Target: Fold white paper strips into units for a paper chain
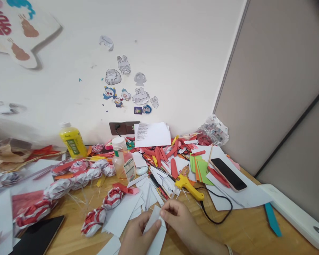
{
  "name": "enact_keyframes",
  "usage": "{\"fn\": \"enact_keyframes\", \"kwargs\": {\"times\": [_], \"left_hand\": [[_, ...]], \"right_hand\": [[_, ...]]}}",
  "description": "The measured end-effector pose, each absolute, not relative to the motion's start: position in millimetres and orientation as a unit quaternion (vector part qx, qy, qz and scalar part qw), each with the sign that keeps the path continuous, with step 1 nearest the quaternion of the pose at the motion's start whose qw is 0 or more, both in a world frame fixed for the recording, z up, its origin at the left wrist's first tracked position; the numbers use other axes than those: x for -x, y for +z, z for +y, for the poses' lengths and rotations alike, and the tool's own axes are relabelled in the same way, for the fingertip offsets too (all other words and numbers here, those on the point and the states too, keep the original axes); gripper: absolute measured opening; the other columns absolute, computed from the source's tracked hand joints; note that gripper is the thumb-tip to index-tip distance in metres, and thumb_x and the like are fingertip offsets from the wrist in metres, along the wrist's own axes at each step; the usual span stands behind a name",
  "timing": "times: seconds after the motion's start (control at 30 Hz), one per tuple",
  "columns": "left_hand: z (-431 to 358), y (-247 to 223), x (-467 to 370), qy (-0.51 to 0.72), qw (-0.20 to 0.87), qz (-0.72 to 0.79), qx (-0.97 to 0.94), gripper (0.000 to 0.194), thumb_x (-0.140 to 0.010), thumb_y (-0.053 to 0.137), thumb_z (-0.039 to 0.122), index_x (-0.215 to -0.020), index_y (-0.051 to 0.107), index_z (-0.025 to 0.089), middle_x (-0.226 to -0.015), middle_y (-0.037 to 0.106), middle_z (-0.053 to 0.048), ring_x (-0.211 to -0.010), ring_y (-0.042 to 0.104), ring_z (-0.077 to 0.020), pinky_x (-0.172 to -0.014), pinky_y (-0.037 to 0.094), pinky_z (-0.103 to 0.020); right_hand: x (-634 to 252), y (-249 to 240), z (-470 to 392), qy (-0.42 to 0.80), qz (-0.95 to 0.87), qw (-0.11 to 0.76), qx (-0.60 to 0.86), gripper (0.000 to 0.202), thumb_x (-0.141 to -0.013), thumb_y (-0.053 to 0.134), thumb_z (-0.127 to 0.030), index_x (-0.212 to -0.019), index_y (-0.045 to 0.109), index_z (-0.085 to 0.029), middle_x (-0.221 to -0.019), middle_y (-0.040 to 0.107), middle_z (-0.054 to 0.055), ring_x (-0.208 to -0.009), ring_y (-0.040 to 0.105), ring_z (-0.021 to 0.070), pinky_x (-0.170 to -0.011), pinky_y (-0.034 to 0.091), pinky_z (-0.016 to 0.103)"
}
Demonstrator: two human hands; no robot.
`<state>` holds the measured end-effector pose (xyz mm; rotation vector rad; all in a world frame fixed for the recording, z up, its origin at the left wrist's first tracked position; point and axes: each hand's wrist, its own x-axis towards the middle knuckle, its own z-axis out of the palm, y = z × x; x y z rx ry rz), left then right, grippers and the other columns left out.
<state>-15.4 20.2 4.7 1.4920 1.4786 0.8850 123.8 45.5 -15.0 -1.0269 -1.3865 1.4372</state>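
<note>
A strip of white paper [156, 238] is held between both hands at the bottom middle of the head view. My left hand [138, 232] pinches it from the left, thumb lying on its face. From the right, my right hand [179, 221] grips the upper edge between thumb and fingers, where a small fold shows. Just left of the hands lie white paper sheets [122, 214] and red-and-white twisted paper pieces [93, 221]. Beyond the right hand rests a yellow hot glue gun [187, 184] with a black cord.
A yellow drink bottle [73, 141] and a clear jar [123, 161] stand behind. A smartphone [228, 174] lies on paper at the right, near a long white device [295, 214]. A dark tablet-like slab [39, 235] is at lower left. Red paper scraps [159, 156] cover the back.
</note>
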Motion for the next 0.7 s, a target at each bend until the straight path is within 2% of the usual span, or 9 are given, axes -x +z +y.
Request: {"fn": "enact_keyframes", "kwargs": {"times": [0.17,0.37,0.57,0.7], "left_hand": [[22.2,-3.0,16.8,0.355,0.415,0.598,-0.587,0.028,-0.069,0.052,0.041,-0.063,0.065,0.017,-0.062,0.068,0.0,-0.066,0.059,-0.021,-0.061,0.045,-0.026],[20.9,1.1,17.7,0.377,0.373,0.613,-0.585,0.027,-0.069,0.053,0.042,-0.059,0.063,0.018,-0.061,0.068,0.0,-0.066,0.06,-0.0213,-0.061,0.047,-0.025],[18.6,7.8,17.7,0.372,0.386,0.605,-0.588,0.028,-0.069,0.054,0.042,-0.06,0.064,0.018,-0.062,0.07,0.0,-0.066,0.06,-0.0209,-0.062,0.047,-0.025],[20.7,3.3,19.1,0.377,0.43,0.574,-0.586,0.029,-0.072,0.051,0.042,-0.068,0.064,0.016,-0.066,0.069,-0.002,-0.07,0.06,-0.0221,-0.064,0.047,-0.027]], "right_hand": [[-125.2,-14.1,45.5,0.592,-0.565,0.416,0.397,0.014,-0.071,0.055,-0.026,-0.066,0.051,-0.014,-0.052,0.048,-0.004,-0.048,0.046,0.0099,-0.048,0.036,0.021],[-125.3,-17.4,48.6,0.591,-0.58,0.401,0.392,0.01,-0.066,0.058,-0.02,-0.069,0.052,-0.014,-0.06,0.05,-0.003,-0.056,0.048,0.0104,-0.053,0.038,0.022],[-124.1,-13.8,47.6,0.599,-0.568,0.41,0.388,0.016,-0.064,0.061,-0.026,-0.067,0.05,-0.015,-0.055,0.047,-0.004,-0.052,0.046,0.0094,-0.05,0.037,0.021],[-124.6,-11.6,48.6,0.622,-0.553,0.411,0.371,0.022,-0.063,0.063,-0.032,-0.067,0.05,-0.015,-0.054,0.047,-0.005,-0.048,0.044,0.0081,-0.048,0.035,0.021]]}}
